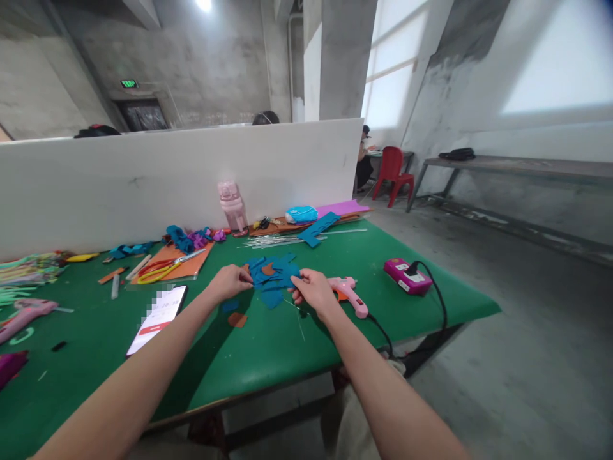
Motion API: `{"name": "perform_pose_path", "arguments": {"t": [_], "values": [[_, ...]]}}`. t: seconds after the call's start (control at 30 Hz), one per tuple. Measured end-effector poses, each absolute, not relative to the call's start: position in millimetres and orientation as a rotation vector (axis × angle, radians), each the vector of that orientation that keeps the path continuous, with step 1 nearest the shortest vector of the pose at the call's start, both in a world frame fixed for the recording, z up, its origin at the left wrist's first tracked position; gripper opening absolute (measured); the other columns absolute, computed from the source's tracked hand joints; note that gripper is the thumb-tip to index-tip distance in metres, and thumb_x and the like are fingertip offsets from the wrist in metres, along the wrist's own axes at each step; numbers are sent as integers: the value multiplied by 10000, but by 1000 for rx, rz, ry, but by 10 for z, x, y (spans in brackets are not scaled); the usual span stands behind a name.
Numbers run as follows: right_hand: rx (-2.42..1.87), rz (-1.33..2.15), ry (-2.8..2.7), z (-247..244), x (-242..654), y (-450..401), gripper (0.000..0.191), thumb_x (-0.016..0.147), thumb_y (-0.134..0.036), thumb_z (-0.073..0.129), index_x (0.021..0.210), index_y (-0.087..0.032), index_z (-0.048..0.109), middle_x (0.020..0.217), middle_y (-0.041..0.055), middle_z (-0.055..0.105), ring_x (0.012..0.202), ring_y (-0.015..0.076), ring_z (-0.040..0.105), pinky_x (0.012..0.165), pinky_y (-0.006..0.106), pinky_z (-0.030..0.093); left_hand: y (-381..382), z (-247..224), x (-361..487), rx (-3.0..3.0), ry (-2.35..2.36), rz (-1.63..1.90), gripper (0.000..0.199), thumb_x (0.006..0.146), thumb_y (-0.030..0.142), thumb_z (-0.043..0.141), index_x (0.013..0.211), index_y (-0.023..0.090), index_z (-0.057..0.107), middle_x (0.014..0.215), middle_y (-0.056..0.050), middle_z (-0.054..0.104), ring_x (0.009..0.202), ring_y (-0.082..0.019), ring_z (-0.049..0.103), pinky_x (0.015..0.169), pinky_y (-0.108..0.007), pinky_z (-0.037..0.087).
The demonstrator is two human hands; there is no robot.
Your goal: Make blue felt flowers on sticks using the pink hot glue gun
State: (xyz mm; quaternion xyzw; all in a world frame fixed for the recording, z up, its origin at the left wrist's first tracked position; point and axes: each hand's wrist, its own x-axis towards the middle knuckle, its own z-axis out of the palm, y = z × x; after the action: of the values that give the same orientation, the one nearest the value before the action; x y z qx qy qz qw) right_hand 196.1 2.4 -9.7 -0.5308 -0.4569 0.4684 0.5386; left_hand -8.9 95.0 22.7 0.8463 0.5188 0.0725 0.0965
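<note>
A loose pile of blue cut pieces [274, 273], which look like felt or foam, lies on the green table between my hands, with an orange piece [268, 269] on top. My left hand [233, 282] is closed at the pile's left edge; what its fingertips hold, if anything, cannot be made out. My right hand [311, 289] pinches the edge of a blue piece [295, 281] on the right side. Below my left hand lie a loose orange piece [237, 319] and a small blue one [230, 306]. A pink glue gun [353, 300] rests just right of my right hand.
A phone [156, 319] and scissors [167, 268] lie to the left. A purple power socket [407, 276] with a black cable sits right. Thin wires [272, 241], a pink upright device [232, 207] and coloured sheets [342, 207] lie before the white partition [182, 182].
</note>
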Motion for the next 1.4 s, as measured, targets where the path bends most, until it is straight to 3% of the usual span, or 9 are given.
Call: {"name": "perform_pose_path", "arguments": {"t": [0.13, 0.27, 0.4, 0.53, 0.77, 0.9, 1.03, 1.27, 1.4], "values": [[-1259, 1170, -1072, -165, 1908, 243, 166, 733, -296, 558, 776, -136, 555, 626, 27, 614, 428, 77, 548, 396, 179, 465, 924, 130, -14, 2572, 1578, 180, 188, 626, 318, 591, 748, 241, 712, 774, -29, 701, 710, -194, 605, 581, -233, 378], [-1328, 1016, -1104, -235, 1911, 325, 472, 673, -405, 617, 1076, -175, 524, 1016, 103, 589, 507, 85, 568, 376, 182, 459, 923, 64, 53, 2548, 1682, 237, 195, 662, 255, 530, 754, 228, 700, 803, -43, 691, 752, -200, 601, 595, -239, 375], [-1368, 854, -1105, -220, 2024, 321, 455, 701, -409, 567, 1098, -193, 510, 1118, 93, 538, 613, 105, 585, 432, 198, 486, 890, 104, 60, 2530, 1719, 291, 210, 646, 191, 493, 720, 210, 688, 778, -42, 687, 744, -192, 599, 594, -232, 373], [-1354, 834, -1081, -159, 2115, 270, 343, 710, -392, 541, 992, -198, 543, 1065, 66, 559, 633, 105, 587, 483, 210, 496, 810, 263, -13, 2511, 1685, 355, 217, 659, 230, 478, 717, 189, 683, 729, -34, 686, 680, -173, 599, 581, -223, 375], [-1295, 834, -1131, 25, 2038, 100, 236, 729, -360, 496, 865, -187, 581, 802, 35, 613, 584, 128, 583, 472, 229, 476, 529, 394, 92, 2384, 1570, 443, 225, 635, 303, 521, 683, 169, 697, 661, -32, 676, 608, -173, 582, 558, -235, 376], [-1322, 560, -1190, 166, 1997, -37, 229, 772, -355, 456, 821, -183, 598, 783, 32, 637, 582, 129, 576, 540, 230, 455, 439, 419, 85, 2360, 1509, 411, 280, 655, 390, 529, 727, 185, 706, 691, -33, 685, 636, -186, 588, 565, -250, 379], [-1239, 374, -1216, 244, 1997, -147, 261, 820, -346, 406, 820, -177, 605, 765, 35, 653, 644, 136, 582, 618, 225, 437, 503, 421, 3, 2356, 1673, 482, 245, 666, 336, 527, 717, 174, 703, 736, -46, 695, 686, -200, 600, 608, -257, 389], [-1247, 335, -1183, 247, 2034, -201, 271, 826, -344, 407, 830, -158, 604, 713, 40, 648, 599, 134, 565, 565, 220, 413, 649, 274, 232, 2504, 1445, 345, 207, 677, 290, 527, 734, 191, 699, 787, -34, 694, 745, -183, 601, 654, -245, 391], [-1218, 333, -1192, 246, 2030, -219, 256, 826, -337, 421, 819, -160, 607, 682, 25, 639, 569, 119, 554, 546, 208, 401, 642, 208, 344, 2562, 1290, 209, 261, 616, 354, 595, 811, 203, 679, 693, -9, 666, 646, -166, 587, 571, -234, 381]]}}
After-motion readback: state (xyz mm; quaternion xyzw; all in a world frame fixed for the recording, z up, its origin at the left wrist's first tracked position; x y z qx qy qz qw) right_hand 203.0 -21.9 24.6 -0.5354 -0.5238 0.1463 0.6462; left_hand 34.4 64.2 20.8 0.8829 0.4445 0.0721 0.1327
